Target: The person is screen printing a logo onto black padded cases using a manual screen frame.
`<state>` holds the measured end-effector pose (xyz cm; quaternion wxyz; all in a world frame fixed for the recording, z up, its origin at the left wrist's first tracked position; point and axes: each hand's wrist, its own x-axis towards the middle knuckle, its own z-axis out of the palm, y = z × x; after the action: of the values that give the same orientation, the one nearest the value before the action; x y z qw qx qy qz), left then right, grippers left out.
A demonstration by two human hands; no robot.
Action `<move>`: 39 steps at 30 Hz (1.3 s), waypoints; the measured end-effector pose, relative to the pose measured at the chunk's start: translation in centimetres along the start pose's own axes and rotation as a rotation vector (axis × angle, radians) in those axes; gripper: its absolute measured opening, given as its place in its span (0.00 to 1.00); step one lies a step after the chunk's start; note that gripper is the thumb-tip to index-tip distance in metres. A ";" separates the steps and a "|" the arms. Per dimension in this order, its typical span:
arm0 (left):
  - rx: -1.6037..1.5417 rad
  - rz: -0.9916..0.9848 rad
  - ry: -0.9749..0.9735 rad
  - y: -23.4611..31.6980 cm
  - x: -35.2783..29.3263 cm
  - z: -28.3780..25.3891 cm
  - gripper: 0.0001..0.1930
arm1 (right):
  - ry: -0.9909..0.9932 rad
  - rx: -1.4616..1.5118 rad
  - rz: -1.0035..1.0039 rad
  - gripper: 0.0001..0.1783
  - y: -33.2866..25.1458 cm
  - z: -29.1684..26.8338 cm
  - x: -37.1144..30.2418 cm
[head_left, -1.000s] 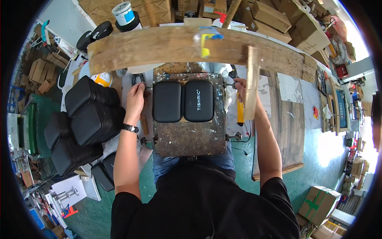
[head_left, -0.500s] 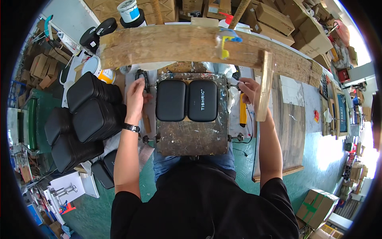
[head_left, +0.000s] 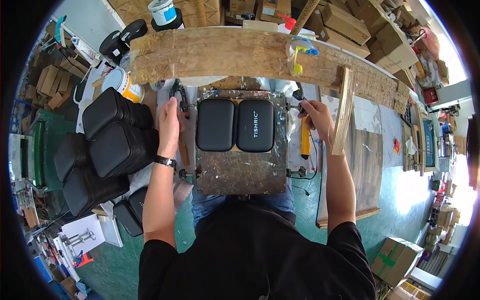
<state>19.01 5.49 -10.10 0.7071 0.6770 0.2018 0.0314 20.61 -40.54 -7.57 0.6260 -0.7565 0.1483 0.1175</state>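
Observation:
A paint-stained board [head_left: 242,172] lies in front of me with two black zip-type cases side by side on it. The left case [head_left: 215,125] is plain; the right case [head_left: 262,137] carries white lettering. My left hand [head_left: 169,127] is beside the board's left edge, fingers stretched out, next to a black clamp [head_left: 178,94]. At the board's upper right, my right hand [head_left: 318,119] has its fingers closed at a screw knob [head_left: 301,106], which they partly hide. Nearer me, another screw knob [head_left: 301,171] sticks out from the board's right side.
A wooden beam [head_left: 225,52] spans above the far side, with a wooden stick [head_left: 343,112] hanging near my right forearm. Stacked black cases [head_left: 115,150] stand at left, by a white-and-yellow tub [head_left: 127,87]. A yellow-handled tool [head_left: 305,140] lies right of the board.
The wooden beam and its stick have shifted right. My left hand's fingers, earlier curled by the board's edge, are now straighter. The right hand has barely moved; the cases stay in place.

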 end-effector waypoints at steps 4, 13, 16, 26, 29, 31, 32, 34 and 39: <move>-0.027 0.156 0.144 -0.7 0.1 0.1 0.20 | -0.025 0.063 -0.151 0.18 1.3 -0.3 -0.3; 0.012 0.095 0.145 0.0 -0.3 0.3 0.23 | 0.007 0.084 -0.073 0.16 1.1 -0.5 0.1; 0.005 0.106 0.161 -0.4 -0.1 -0.2 0.24 | 0.087 -0.001 -0.157 0.16 1.1 -0.4 -0.1; -0.050 0.069 0.110 -0.1 -0.1 -1.0 0.22 | 0.142 -0.105 -0.215 0.17 2.3 -0.6 0.7; -0.056 0.022 0.111 1.7 -1.4 1.0 0.23 | 0.045 -0.023 -0.098 0.17 1.1 -0.9 0.5; -0.059 0.009 0.112 1.9 -1.5 1.2 0.24 | 0.014 0.005 -0.062 0.17 0.9 -1.0 0.4; -0.052 0.028 0.117 1.4 -1.2 0.9 0.23 | 0.023 -0.001 -0.108 0.17 1.1 -0.9 0.3; -0.037 0.065 0.132 0.6 -0.7 0.1 0.23 | 0.038 -0.013 -0.199 0.16 1.4 -0.6 0.1; -0.006 0.014 0.078 1.6 -1.3 0.3 0.22 | 0.010 -0.056 -0.073 0.15 -0.5 -0.3 -0.2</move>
<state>18.29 4.93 -8.21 0.7006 0.6744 0.2245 0.0632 20.65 -40.71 -7.01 0.6077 -0.7792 0.1203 0.0951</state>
